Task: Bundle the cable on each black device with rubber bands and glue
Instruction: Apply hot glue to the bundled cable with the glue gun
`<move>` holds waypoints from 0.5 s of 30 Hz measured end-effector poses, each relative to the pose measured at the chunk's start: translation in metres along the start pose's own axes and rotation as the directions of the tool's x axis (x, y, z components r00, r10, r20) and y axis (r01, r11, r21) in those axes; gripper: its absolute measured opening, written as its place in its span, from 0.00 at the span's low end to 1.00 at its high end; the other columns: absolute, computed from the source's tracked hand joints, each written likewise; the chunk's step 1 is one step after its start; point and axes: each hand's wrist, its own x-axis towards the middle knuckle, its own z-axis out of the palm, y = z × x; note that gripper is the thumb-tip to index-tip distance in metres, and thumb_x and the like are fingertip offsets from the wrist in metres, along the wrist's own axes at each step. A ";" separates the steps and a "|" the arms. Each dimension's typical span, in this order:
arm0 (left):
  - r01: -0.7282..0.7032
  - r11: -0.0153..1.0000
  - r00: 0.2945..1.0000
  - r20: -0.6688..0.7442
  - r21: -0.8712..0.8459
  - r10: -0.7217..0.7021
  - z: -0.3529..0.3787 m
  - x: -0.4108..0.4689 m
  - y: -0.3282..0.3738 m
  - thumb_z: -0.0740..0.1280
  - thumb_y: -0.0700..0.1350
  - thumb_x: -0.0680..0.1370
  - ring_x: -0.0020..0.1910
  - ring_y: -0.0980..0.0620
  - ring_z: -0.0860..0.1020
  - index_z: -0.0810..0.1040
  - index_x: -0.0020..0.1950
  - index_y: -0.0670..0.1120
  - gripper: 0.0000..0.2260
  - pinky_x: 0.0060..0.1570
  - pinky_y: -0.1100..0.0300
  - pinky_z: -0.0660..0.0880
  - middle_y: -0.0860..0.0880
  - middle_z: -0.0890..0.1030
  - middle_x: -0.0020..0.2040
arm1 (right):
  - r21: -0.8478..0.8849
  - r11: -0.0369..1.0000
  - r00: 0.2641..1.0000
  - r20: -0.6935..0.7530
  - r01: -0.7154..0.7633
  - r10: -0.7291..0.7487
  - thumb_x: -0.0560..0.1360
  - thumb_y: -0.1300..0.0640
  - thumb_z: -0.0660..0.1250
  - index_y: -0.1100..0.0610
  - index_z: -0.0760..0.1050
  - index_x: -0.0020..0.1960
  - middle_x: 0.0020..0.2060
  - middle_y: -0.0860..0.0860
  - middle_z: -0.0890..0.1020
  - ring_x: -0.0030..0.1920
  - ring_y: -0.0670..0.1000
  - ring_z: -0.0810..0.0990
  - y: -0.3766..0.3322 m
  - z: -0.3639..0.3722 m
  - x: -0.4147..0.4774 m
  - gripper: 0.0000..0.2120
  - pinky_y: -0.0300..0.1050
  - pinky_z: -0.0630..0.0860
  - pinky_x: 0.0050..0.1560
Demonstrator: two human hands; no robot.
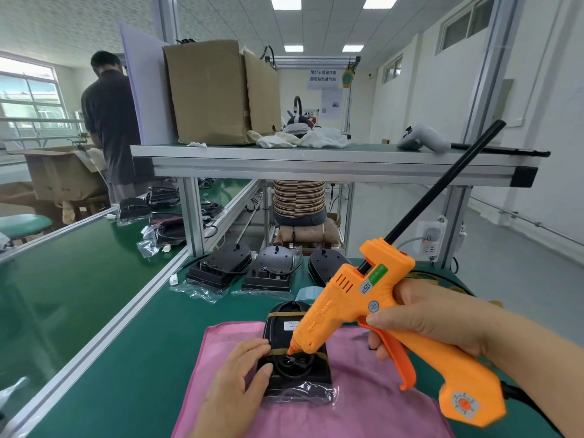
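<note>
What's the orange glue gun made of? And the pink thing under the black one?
The glue gun looks like hard plastic: smooth, slightly shiny, with moulded bumps and vent slots. The pink cloth seems to be soft fabric, perhaps microfibre: matte, fuzzy and wrinkled.

Upper level: a large brown cardboard box [215,93] stands on the aluminium-framed shelf [316,167], with crumpled white cloths [303,139] beside it and a white handheld controller [420,139] well to the right.

Lower level: a pink cloth [363,406] lies on the green counter [142,358].

Left side: a person in a dark shirt [110,121] stands at an open brown carton [60,175], with a round teal stool [23,226] nearby.

Beyond the shelf frame: a person in a striped top [298,197] is seated.
</note>
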 end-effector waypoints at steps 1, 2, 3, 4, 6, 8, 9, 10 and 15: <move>0.002 1.000 1.000 0.001 -0.004 -0.002 0.000 0.000 0.000 0.70 0.38 0.77 0.62 0.66 0.73 0.81 0.60 0.47 0.12 0.65 0.63 0.71 0.60 0.77 0.60 | -0.061 0.998 1.000 0.008 0.009 -0.008 0.74 0.55 0.71 0.56 0.72 0.63 0.46 0.60 0.85 0.48 0.60 0.86 0.036 0.020 0.000 0.19 0.53 0.82 0.51; 0.005 1.000 1.000 0.003 -0.005 -0.005 0.000 0.000 0.000 0.70 0.38 0.77 0.62 0.66 0.73 0.81 0.60 0.47 0.12 0.65 0.62 0.71 0.60 0.77 0.60 | -0.052 0.997 0.997 0.041 -0.063 0.065 0.75 0.56 0.71 0.56 0.72 0.63 0.46 0.60 0.85 0.48 0.60 0.86 0.033 0.034 -0.004 0.18 0.54 0.82 0.52; 0.008 1.000 1.000 0.005 -0.004 -0.008 0.000 0.000 0.001 0.70 0.38 0.77 0.62 0.66 0.73 0.81 0.60 0.47 0.13 0.65 0.63 0.71 0.61 0.76 0.60 | -0.098 0.994 0.997 0.055 -0.046 0.051 0.76 0.56 0.71 0.56 0.72 0.63 0.46 0.60 0.85 0.48 0.60 0.86 0.037 0.036 -0.008 0.18 0.54 0.82 0.52; 0.009 1.000 1.000 0.004 -0.003 -0.009 -0.001 -0.001 0.001 0.70 0.38 0.77 0.62 0.67 0.72 0.81 0.60 0.47 0.13 0.65 0.63 0.70 0.61 0.76 0.60 | -0.128 0.990 0.998 0.019 -0.058 0.061 0.75 0.56 0.71 0.56 0.72 0.62 0.46 0.60 0.85 0.48 0.60 0.86 0.048 0.037 -0.002 0.18 0.54 0.82 0.52; 0.008 1.000 1.000 0.002 -0.003 -0.008 -0.001 -0.001 0.001 0.70 0.39 0.77 0.61 0.68 0.72 0.81 0.61 0.47 0.13 0.65 0.65 0.70 0.62 0.76 0.60 | -0.047 0.998 0.999 -0.008 -0.047 0.047 0.77 0.57 0.70 0.57 0.72 0.62 0.46 0.61 0.85 0.48 0.60 0.85 0.043 0.028 -0.002 0.16 0.54 0.82 0.52; 0.007 1.000 1.000 0.004 -0.001 -0.007 -0.001 -0.001 0.001 0.70 0.39 0.77 0.61 0.68 0.72 0.81 0.61 0.48 0.13 0.65 0.65 0.70 0.61 0.76 0.60 | -0.058 0.997 0.999 0.002 -0.041 0.041 0.78 0.59 0.69 0.57 0.72 0.63 0.47 0.61 0.85 0.49 0.60 0.85 0.042 0.030 0.000 0.15 0.54 0.82 0.52; 0.007 1.000 1.000 0.005 0.000 -0.007 -0.001 -0.001 0.001 0.70 0.39 0.77 0.61 0.68 0.72 0.81 0.61 0.47 0.13 0.65 0.65 0.70 0.61 0.76 0.60 | -0.081 0.996 0.999 0.013 -0.033 0.034 0.78 0.58 0.69 0.56 0.71 0.64 0.47 0.61 0.85 0.49 0.60 0.85 0.045 0.033 0.001 0.16 0.54 0.82 0.52; 0.008 1.000 1.000 0.006 0.000 -0.008 -0.001 -0.001 0.001 0.70 0.39 0.77 0.61 0.67 0.72 0.81 0.61 0.47 0.13 0.65 0.64 0.70 0.61 0.76 0.60 | -0.062 0.997 0.999 0.009 -0.038 0.038 0.78 0.58 0.69 0.56 0.71 0.64 0.47 0.60 0.85 0.49 0.60 0.85 0.046 0.032 0.000 0.16 0.53 0.82 0.52; 0.011 1.000 1.000 0.005 -0.004 -0.011 -0.001 0.000 0.002 0.70 0.39 0.77 0.62 0.65 0.72 0.81 0.61 0.46 0.12 0.65 0.64 0.70 0.59 0.76 0.60 | -0.079 0.996 0.999 -0.003 -0.035 0.035 0.78 0.58 0.69 0.54 0.71 0.63 0.47 0.59 0.86 0.49 0.59 0.86 0.043 0.033 0.000 0.15 0.51 0.82 0.51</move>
